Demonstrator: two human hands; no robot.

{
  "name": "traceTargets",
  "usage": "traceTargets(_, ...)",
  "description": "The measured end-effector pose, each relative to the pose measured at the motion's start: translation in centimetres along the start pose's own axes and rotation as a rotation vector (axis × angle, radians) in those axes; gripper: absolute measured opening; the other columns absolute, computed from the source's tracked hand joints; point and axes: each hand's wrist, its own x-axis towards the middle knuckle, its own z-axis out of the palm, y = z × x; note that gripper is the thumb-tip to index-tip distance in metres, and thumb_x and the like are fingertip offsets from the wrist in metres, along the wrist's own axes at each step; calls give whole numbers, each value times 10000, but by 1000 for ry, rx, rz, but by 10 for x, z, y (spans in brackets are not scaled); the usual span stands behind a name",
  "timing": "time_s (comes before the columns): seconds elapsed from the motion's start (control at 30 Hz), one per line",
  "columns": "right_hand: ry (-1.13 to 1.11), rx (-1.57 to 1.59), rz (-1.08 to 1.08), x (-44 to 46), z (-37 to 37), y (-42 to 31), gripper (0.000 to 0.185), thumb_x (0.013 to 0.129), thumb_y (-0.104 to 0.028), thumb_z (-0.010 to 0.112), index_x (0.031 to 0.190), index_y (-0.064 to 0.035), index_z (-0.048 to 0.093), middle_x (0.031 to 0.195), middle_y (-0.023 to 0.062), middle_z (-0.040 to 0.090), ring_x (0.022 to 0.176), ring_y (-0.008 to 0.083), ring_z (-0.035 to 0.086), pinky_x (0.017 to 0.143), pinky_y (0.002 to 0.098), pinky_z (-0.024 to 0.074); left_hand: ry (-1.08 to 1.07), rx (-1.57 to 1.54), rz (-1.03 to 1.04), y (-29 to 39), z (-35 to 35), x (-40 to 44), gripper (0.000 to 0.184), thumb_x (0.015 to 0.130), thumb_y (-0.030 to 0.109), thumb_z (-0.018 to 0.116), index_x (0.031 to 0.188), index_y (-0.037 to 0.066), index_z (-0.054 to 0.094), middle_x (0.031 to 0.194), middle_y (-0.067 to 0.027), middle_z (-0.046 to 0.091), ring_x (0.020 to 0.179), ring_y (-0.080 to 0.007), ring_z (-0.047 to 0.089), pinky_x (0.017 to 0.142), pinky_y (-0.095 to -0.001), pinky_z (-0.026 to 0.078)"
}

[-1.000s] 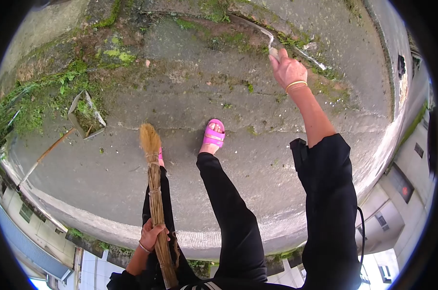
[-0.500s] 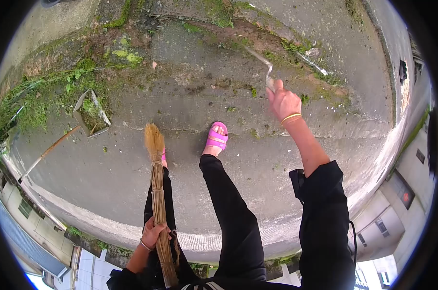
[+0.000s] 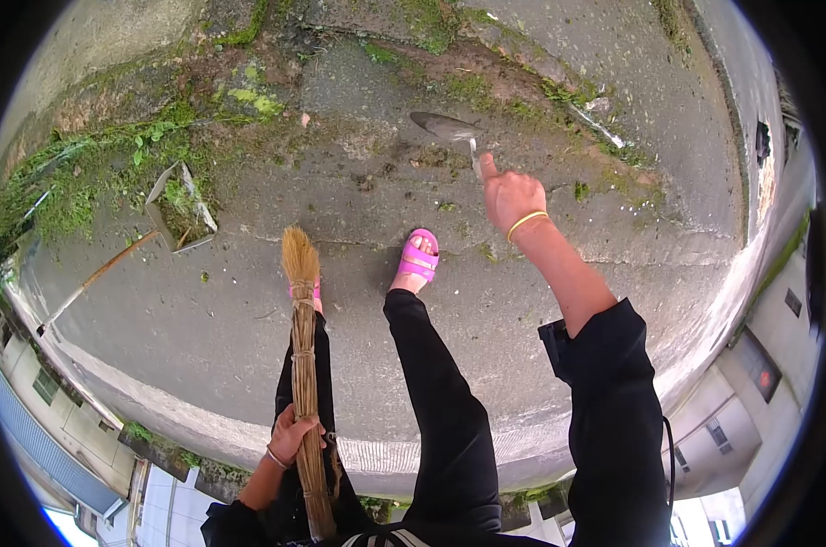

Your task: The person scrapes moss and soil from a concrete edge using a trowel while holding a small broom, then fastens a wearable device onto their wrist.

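My left hand (image 3: 294,434) is wrapped round the handle of a straw broom (image 3: 304,365), whose bristles point forward near my left foot. In my right hand (image 3: 513,198) is a trowel (image 3: 445,126), gripped by its handle. Its flat metal blade points to the left, just above the mossy concrete; whether it touches the ground I cannot tell. Small clumps of dirt and moss (image 3: 428,157) lie on the ground below the blade. My fingers hide most of the trowel's handle.
A long-handled dustpan (image 3: 187,226) with green debris in it lies at the left, by a strip of weeds (image 3: 76,196). A mossy crack (image 3: 559,100) crosses the concrete ahead. My feet in pink sandals (image 3: 419,255) stand on the grey concrete.
My right hand has moved left and a little back toward me, and the trowel blade has turned to show its flat face. The broom stays in my left hand.
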Motion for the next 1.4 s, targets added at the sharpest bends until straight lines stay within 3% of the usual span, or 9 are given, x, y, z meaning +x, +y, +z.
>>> traceTargets(0.17,270,93,-54,28,-42,-7,488,899,-282,497,1327,-65,405,785,166,669,739,325,661,675,432,530,-1,1,1,0,-3,-1,245,841,149,594,1008,18,473,722,-123,599,553,-215,617,498,-339,556)
traceTargets(0.33,423,20,-85,86,-71,-9,453,935,-387,437,1310,-133,412,777,165,669,738,328,658,677,443,526,-4,-45,-8,-5,-7,0,230,844,134,588,1011,27,472,726,-124,603,543,-213,613,504,-333,554)
traceTargets(0.5,317,84,144,68,-19,41,422,934,-413,428,1286,-180,443,840,179,674,798,368,657,727,469,520,-13,-117,22,-12,-12,-4,212,849,122,582,1011,34,478,722,-120,606,542,-212,616,501,-332,554)
traceTargets(0.6,269,125,208,49,-16,24,420,929,-419,434,1273,-179,457,839,190,671,803,363,658,720,472,521,-36,-157,25,-14,-10,-3,215,846,116,586,1012,32,479,723,-120,605,544,-214,617,499,-332,554)
traceTargets(0.8,391,116,25,89,-84,-37,410,933,-420,417,1261,-179,469,876,195,669,832,345,657,751,465,517,-42,-150,37,-15,-16,0,227,845,119,591,1021,27,479,730,-121,606,558,-209,619,499,-329,553)
traceTargets(1.0,309,367,241,87,-2,-17,427,921,-459,418,1259,-204,470,974,191,657,926,376,626,814,487,486,-57,-181,51,-16,-19,-3,235,848,110,599,1017,13,468,743,-107,602,568,-192,618,515,-318,553)
traceTargets(1.13,273,425,193,77,-29,-30,430,914,-487,411,1230,-206,489,962,196,658,932,394,619,818,495,481,-73,-162,65,-15,-17,-4,220,851,122,589,1018,25,484,743,-121,612,559,-208,622,510,-322,552)
traceTargets(1.23,261,275,203,106,-60,-31,444,912,-528,381,1126,-165,522,967,200,656,947,390,617,822,488,482,-70,-176,60,-22,-20,0,220,852,118,586,1025,26,488,747,-123,613,570,-210,626,509,-320,550)
traceTargets(1.4,245,583,306,116,13,-67,531,899,-576,373,1152,-133,521,1047,223,629,1007,418,584,868,496,459,-66,-164,63,-18,-22,2,232,850,124,586,1031,21,484,748,-126,613,579,-210,627,508,-317,544)
